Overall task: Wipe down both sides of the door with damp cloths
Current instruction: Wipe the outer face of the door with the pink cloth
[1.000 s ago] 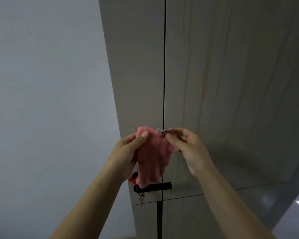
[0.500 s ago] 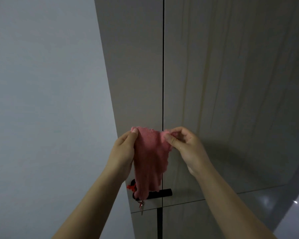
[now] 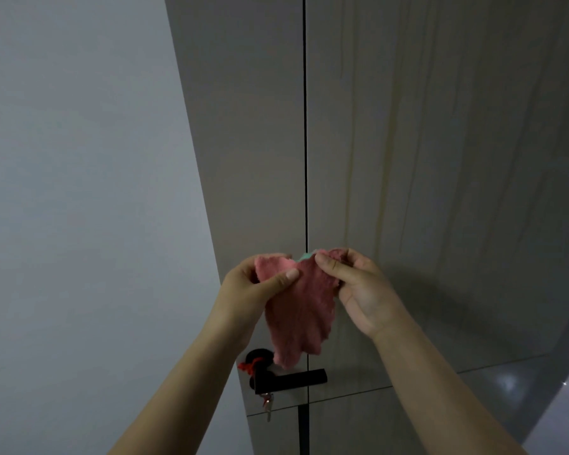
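Before the grey door (image 3: 440,159), both hands are raised at about the height just above the handle, sharing one pink cloth (image 3: 298,310) between them. The left hand (image 3: 253,290) pinches the cloth's upper left corner, thumb pressed across the front of the fabric and fingers curled behind it. The right hand (image 3: 358,287) grips the upper right corner, thumb on top and fingers folded round the edge, with a small bit of pale green showing at the cloth's top edge between the two hands. From those two grips the cloth hangs down in a loose, tapering fold with a scalloped right edge, its lowest tip dangling just in front of the black lever handle (image 3: 289,377). Whether the cloth touches the door cannot be told. A red string (image 3: 248,366) is tied round the handle's round base, and a key (image 3: 267,407) hangs below it. A thin dark vertical seam (image 3: 305,126) runs down the door surface above the hands. To the left lies a plain pale wall (image 3: 79,192), and at lower right a glossy floor (image 3: 513,389) reflects a spot of light.
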A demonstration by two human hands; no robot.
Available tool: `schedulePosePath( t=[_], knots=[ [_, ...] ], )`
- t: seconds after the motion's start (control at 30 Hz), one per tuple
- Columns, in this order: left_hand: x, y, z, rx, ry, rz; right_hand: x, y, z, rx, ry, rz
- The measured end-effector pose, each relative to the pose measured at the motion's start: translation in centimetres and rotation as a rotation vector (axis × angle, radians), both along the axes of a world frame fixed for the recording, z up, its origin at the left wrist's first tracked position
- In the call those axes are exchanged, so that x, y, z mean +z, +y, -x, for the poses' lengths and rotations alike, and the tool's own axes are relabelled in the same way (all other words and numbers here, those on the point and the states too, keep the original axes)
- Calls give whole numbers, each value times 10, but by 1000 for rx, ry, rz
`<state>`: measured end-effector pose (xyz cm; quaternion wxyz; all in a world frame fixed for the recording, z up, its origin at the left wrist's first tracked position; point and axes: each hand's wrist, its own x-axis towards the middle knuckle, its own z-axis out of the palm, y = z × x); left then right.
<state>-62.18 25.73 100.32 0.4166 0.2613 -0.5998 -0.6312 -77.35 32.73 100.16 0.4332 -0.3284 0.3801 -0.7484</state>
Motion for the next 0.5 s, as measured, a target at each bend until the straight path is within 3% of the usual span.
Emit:
schedulePosePath(
  t=[0.13, 0.3, 0.4, 0.5],
  knots=[
    [1, -3, 3, 142, 46, 4, 0, 2, 4, -140, 125, -20],
    [6, 0, 6, 129, 32, 46, 5, 2, 5, -398, 352, -88],
    [19, 1, 7, 79, 56, 59, 16, 2, 9, -517, 486, -38],
    [39, 1, 15, 206, 35, 212, 33, -1, 8, -691, 736, 101]
  ],
)
